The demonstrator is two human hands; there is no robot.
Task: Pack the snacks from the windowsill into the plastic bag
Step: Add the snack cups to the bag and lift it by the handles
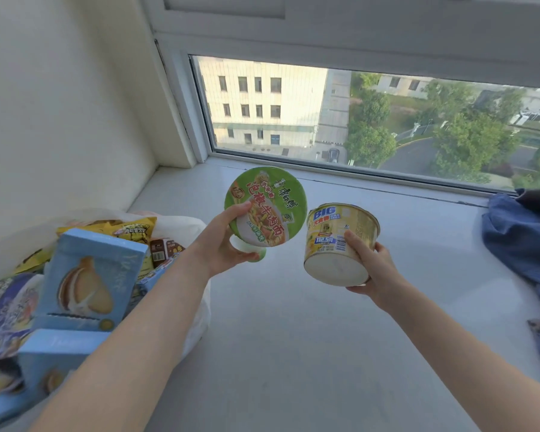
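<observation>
Within left grip (pixel 228 249), green cup (pixel 267 207) (tilted)

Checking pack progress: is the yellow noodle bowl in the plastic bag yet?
No, the right hand grips the yellow noodle bowl over the windowsill, apart from the plastic bag.

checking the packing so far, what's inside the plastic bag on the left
Visible: light blue pastry boxes, a yellow snack packet, a brown packet and a dark blue packet fill the plastic bag. Anything beneath them is covered.
</observation>
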